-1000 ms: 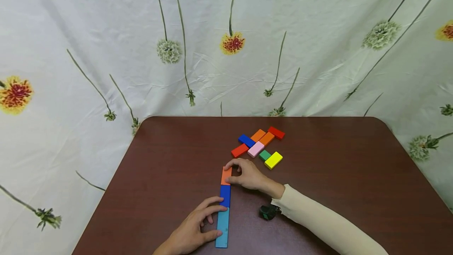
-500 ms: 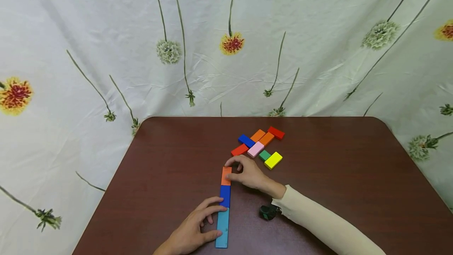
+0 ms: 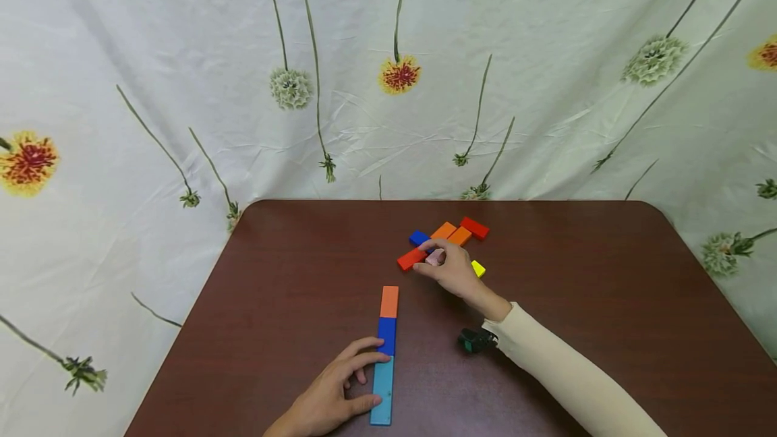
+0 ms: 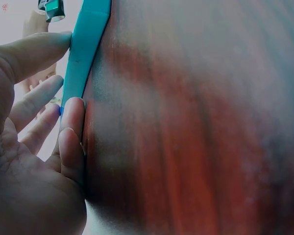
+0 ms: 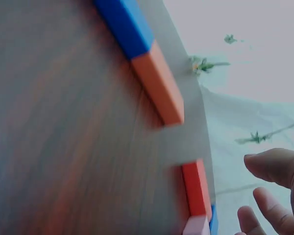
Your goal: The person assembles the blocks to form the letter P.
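A straight row lies on the table: a light blue block [image 3: 384,383] nearest me, a dark blue block [image 3: 388,329] beyond it, an orange block [image 3: 390,301] at the far end. My left hand [image 3: 330,390] rests along the row's left side, thumb and fingertips touching the light blue and dark blue blocks. Over the loose blocks hovers my right hand [image 3: 458,274], thumb and fingers spread apart, partly covering a pink block [image 3: 434,258]. Beside its fingertips is a red block [image 3: 412,259]. In the right wrist view its fingers [image 5: 272,166] hold nothing.
Behind the right hand lie a blue block [image 3: 417,237], two orange blocks [image 3: 461,237] and another red block [image 3: 475,228]. A yellow block [image 3: 479,269] peeks out past the wrist. The brown table [image 3: 577,255] ends at a flowered cloth [image 3: 546,86].
My right hand has left the orange block at the row's far end and moved forward and right, over the pink block. The left hand has stayed put.
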The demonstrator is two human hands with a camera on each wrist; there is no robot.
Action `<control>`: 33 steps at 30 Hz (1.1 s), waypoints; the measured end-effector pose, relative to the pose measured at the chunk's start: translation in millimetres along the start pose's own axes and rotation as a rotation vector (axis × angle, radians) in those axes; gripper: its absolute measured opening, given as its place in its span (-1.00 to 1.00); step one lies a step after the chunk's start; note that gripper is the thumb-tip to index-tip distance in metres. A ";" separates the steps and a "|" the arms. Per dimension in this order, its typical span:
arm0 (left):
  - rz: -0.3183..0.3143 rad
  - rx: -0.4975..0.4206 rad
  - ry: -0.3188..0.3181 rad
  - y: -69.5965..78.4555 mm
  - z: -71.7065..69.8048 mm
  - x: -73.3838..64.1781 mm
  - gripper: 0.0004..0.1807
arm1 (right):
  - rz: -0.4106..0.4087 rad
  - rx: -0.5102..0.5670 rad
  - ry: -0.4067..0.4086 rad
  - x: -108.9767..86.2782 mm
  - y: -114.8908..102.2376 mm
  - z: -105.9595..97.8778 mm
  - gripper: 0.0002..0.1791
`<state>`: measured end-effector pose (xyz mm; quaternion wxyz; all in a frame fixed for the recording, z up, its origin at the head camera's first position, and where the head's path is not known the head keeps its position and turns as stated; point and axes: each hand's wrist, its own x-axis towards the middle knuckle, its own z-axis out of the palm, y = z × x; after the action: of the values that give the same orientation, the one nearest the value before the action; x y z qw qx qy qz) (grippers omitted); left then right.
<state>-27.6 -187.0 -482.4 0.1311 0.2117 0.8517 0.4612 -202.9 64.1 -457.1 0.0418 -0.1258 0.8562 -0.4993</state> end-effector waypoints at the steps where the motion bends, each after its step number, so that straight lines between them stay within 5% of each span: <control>1: 0.000 -0.001 0.000 0.0 0.0 -0.1 -0.47 | 0.007 -0.012 0.015 0.7 1.0 -2.7 -0.59; 20: -0.046 -0.027 -0.016 3.9 -0.3 -0.2 -0.47 | 0.036 -0.297 0.124 6.3 22.8 -16.7 -0.53; 33: 0.002 -0.017 -0.006 0.2 -0.3 -0.4 -0.47 | 0.033 -0.383 0.147 5.5 22.9 -12.0 -0.49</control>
<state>-27.3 -187.3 -482.0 0.1352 0.2130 0.8469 0.4681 -214.6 83.6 -470.7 -0.0371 -0.0806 0.9382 -0.3346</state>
